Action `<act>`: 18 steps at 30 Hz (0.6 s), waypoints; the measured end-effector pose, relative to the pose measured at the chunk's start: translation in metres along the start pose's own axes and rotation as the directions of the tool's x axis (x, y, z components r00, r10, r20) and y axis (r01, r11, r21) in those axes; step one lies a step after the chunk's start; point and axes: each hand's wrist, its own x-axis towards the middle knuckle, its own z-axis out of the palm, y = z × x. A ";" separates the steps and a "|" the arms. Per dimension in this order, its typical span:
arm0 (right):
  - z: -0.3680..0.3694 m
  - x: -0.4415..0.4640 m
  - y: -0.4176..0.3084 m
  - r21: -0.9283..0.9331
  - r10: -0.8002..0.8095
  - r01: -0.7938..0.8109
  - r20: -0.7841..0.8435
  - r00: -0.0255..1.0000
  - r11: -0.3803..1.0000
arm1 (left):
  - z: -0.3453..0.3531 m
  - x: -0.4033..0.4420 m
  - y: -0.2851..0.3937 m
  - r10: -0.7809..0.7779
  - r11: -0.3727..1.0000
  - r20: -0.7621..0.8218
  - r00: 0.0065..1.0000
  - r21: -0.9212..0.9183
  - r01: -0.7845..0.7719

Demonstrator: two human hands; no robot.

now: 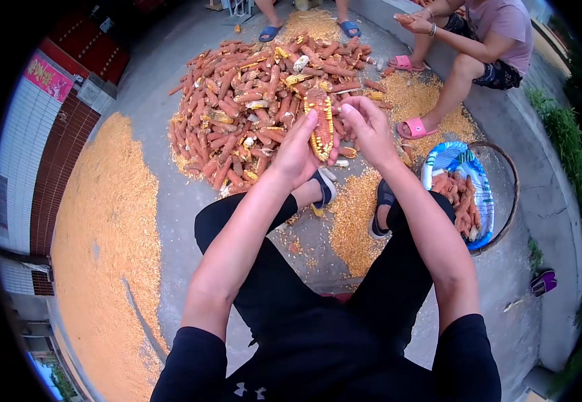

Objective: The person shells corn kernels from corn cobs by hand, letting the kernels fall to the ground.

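Observation:
A partly shelled corn cob stands upright in my left hand, with rows of yellow kernels along its edges and bare red cob between them. The fingers of my left hand are wrapped round its lower part. Just to the right of the cob is my right hand, its fingers curled and thumb near the forefinger; whatever it may hold is too small to make out. Beyond both hands lies a big pile of reddish cobs, some still bearing yellow kernels.
Loose kernels cover the ground at left, with more kernels between my feet. A blue-lined basket of cobs stands at right. A seated person in pink slippers is at upper right; another person's blue slippers show behind the pile.

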 end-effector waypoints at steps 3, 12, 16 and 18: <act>0.006 -0.003 -0.010 -0.264 0.103 -0.078 0.085 0.991 0.961 | 0.005 -0.004 -0.019 0.069 0.965 -0.160 0.985 0.261 -0.025; 0.038 -0.033 0.040 -0.580 0.018 0.013 0.048 0.999 0.815 | -0.024 -0.018 -0.101 0.386 0.869 -0.340 0.858 0.446 -0.214; 0.051 -0.043 0.060 -0.494 0.075 -0.051 0.030 0.997 0.868 | -0.032 -0.029 -0.122 0.493 0.782 -0.396 0.774 0.593 -0.194; 0.054 -0.047 0.063 -0.453 0.047 -0.015 0.060 0.997 0.891 | -0.037 -0.032 -0.124 0.412 0.859 -0.425 0.806 0.476 -0.188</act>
